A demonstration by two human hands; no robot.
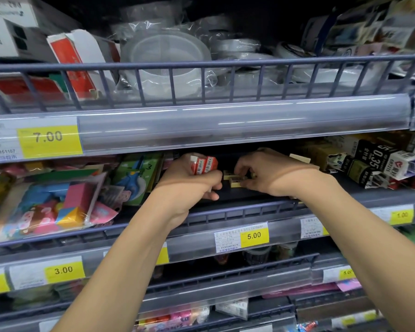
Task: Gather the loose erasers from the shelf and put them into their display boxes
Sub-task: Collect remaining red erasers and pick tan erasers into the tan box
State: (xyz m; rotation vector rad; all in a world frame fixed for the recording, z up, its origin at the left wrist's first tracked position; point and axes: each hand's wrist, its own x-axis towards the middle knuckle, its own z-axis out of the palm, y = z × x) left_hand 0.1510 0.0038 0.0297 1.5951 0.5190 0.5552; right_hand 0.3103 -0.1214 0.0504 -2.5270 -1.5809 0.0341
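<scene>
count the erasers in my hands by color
Red erasers, held in the left hand: 3
Yellow erasers, at the right hand fingertips: 2
Total: 5

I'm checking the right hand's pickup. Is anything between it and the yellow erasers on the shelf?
Nothing visible. The right hand already has its fingertips on the yellow erasers, which lie on bare dark shelf. The left hand, holding red erasers, sits just left of them, not in between.
</scene>
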